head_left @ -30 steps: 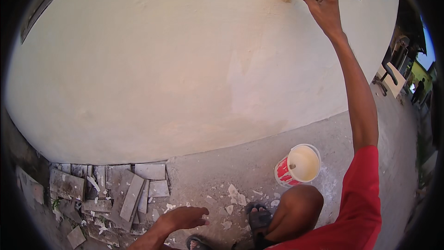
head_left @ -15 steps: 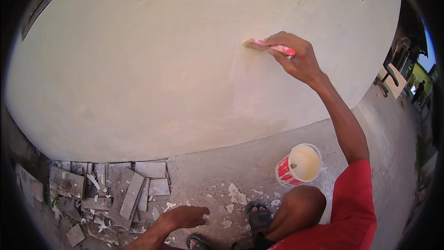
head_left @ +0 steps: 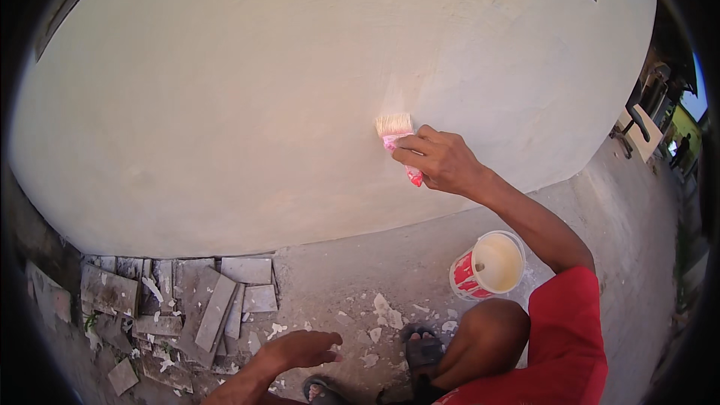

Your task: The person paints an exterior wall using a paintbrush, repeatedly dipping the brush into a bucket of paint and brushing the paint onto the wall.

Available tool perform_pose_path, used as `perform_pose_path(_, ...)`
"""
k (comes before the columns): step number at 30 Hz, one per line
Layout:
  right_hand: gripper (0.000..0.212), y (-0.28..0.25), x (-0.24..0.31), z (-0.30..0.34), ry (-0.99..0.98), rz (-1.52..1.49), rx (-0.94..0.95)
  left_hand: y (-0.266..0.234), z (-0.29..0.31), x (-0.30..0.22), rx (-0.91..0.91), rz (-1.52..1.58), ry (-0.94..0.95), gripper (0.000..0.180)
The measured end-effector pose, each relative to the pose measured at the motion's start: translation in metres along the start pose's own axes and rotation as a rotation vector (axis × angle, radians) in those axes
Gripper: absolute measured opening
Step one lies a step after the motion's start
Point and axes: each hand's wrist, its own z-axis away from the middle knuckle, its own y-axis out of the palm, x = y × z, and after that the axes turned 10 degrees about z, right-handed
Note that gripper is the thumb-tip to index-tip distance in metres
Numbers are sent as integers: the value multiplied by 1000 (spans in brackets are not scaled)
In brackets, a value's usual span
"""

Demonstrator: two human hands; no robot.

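My right hand (head_left: 444, 160) grips a paintbrush (head_left: 394, 126) by its pink and red handle. The pale, wide bristles point upward and rest against the cream wall (head_left: 247, 105). Low in the view, my left hand (head_left: 306, 349) hangs over the ground with its fingers stretched out, holding nothing. A red and white paint bucket (head_left: 466, 274) stands on the ground below my right forearm, with cream paint inside and a small stick-like thing at its inner side.
Broken boards or tiles (head_left: 217, 311) lie piled against the wall's foot at the left. Paint flakes (head_left: 387, 310) are scattered over the concrete (head_left: 337, 262). My sandalled foot (head_left: 422, 349) is beside the bucket. At the far right stands a dark chair-like frame (head_left: 637, 120).
My right hand has moved down the wall with the paintbrush, whose bristles have turned from pointing left to pointing up. My left hand has stayed nearly still.
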Motion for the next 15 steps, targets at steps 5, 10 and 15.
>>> perform_pose_path(5, 16, -26, -53, -53, 384, -504, -256, -1, -2, -5, 36, 13, -24, 50)
perform_pose_path(10, 15, -59, -117, -91, 662, -286, -661, -4, 1, -8, -14, 10, 19, 51)
perform_pose_path(15, 37, -44, -101, -96, 263, 183, -752, -4, 2, -4, -4, -13, -17, 53)
